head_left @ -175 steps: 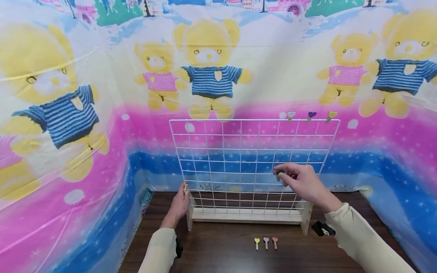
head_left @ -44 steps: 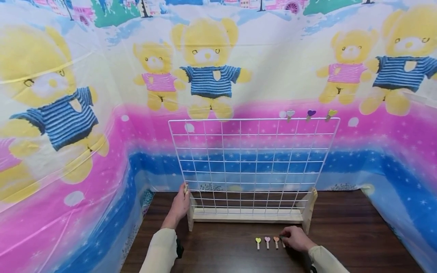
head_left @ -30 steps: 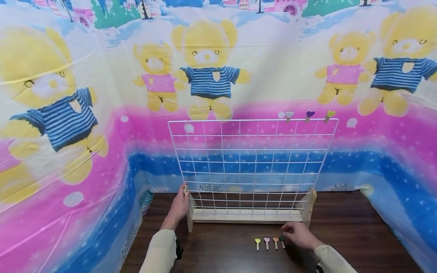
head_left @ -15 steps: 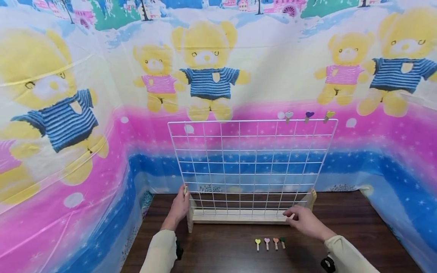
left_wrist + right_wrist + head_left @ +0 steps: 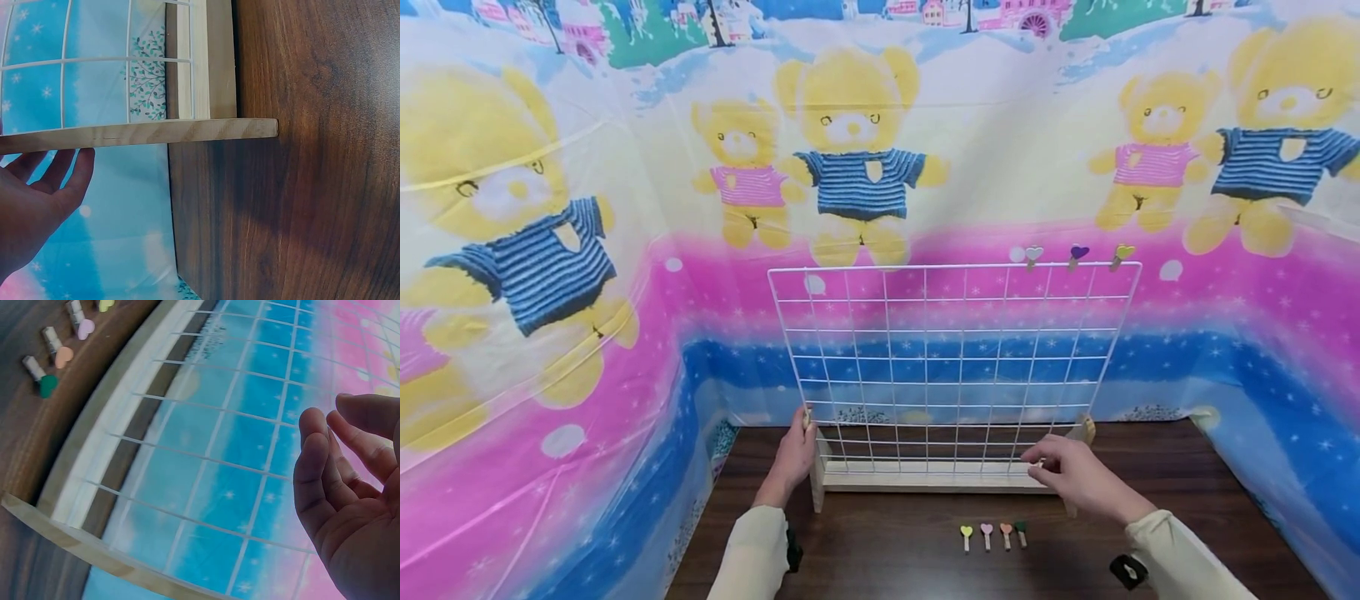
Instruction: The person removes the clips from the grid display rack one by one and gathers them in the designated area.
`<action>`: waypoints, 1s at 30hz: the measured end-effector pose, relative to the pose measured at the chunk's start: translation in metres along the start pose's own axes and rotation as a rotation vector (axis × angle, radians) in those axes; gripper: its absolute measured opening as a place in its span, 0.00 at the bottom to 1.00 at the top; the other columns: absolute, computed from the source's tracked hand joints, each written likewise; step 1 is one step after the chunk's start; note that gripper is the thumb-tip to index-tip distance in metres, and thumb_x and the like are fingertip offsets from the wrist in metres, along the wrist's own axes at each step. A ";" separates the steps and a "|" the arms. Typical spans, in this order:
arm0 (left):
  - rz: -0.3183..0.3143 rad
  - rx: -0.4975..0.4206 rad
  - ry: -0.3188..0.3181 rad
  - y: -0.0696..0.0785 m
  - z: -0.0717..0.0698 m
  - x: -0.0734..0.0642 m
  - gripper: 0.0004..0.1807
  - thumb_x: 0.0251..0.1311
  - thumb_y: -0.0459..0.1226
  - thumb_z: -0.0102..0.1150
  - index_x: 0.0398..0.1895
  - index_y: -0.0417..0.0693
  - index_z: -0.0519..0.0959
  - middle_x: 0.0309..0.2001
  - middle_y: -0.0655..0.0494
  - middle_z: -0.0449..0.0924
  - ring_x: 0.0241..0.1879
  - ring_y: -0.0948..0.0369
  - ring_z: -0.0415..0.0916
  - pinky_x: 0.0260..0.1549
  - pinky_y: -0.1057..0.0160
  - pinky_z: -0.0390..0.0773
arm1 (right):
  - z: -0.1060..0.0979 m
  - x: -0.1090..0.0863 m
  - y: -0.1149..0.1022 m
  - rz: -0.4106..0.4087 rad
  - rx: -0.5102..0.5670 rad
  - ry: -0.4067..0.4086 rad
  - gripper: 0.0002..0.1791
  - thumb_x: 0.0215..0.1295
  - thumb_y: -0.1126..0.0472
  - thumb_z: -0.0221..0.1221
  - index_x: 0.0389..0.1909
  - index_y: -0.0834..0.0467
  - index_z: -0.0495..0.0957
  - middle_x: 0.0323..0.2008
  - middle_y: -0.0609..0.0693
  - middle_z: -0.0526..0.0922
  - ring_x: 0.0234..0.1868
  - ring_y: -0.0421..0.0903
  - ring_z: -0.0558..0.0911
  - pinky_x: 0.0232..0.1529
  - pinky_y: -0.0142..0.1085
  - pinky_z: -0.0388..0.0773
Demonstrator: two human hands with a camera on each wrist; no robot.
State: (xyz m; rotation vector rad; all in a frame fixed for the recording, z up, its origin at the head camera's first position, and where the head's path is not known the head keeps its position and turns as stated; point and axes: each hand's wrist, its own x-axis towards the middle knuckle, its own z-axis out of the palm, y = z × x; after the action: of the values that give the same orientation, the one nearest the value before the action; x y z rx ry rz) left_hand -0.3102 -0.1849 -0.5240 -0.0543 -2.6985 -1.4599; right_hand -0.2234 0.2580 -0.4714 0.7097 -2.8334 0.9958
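Note:
A white wire grid rack (image 5: 943, 382) stands upright between wooden side supports. My left hand (image 5: 794, 450) holds its left support (image 5: 137, 132); in the left wrist view several fingertips press against the outer face of the wood. My right hand (image 5: 1078, 471) is held in front of the rack's lower right, fingers loosely bent and nothing between them, as the right wrist view also shows. On the table in front lies a row of small heart clothespins: yellow (image 5: 966, 537), pink (image 5: 987, 536), orange (image 5: 1006, 536) and dark green (image 5: 47, 385) at the right end.
White (image 5: 1033, 256), purple (image 5: 1078, 256) and yellow (image 5: 1122, 256) heart clothespins are clipped on the grid's top wire at the right. A wooden crossbar (image 5: 925, 482) joins the supports. Behind the dark wooden table (image 5: 880, 558) hangs a teddy-bear patterned curtain (image 5: 1000, 167).
My right hand, earlier holding the dark green clothespin up before the grid, has laid it at the row's right end, let go and risen away. My left hand has stayed put.

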 end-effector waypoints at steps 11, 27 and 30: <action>-0.012 -0.002 -0.011 0.001 0.000 -0.001 0.25 0.76 0.40 0.33 0.72 0.45 0.49 0.40 0.38 0.70 0.30 0.53 0.67 0.32 0.54 0.68 | -0.020 -0.001 -0.016 -0.063 -0.035 0.072 0.08 0.62 0.65 0.61 0.40 0.50 0.81 0.34 0.41 0.77 0.28 0.33 0.74 0.28 0.32 0.74; -0.007 -0.011 -0.006 0.001 0.000 0.000 0.23 0.76 0.40 0.33 0.71 0.46 0.51 0.29 0.49 0.64 0.23 0.56 0.61 0.24 0.58 0.64 | -0.053 0.000 -0.031 -0.190 -0.077 0.237 0.13 0.55 0.71 0.65 0.38 0.52 0.82 0.31 0.39 0.78 0.29 0.34 0.76 0.28 0.31 0.75; -0.001 -0.007 -0.001 0.001 0.001 0.000 0.23 0.76 0.39 0.33 0.70 0.47 0.51 0.28 0.49 0.63 0.22 0.56 0.61 0.23 0.58 0.64 | -0.059 0.000 -0.035 -0.202 -0.087 0.258 0.13 0.55 0.71 0.65 0.38 0.52 0.82 0.31 0.39 0.77 0.28 0.34 0.76 0.27 0.31 0.75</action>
State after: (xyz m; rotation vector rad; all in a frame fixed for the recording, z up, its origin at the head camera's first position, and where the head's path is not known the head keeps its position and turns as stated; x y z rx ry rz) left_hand -0.3102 -0.1841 -0.5237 -0.0542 -2.6945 -1.4706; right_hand -0.2139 0.2694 -0.4038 0.7772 -2.5101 0.8582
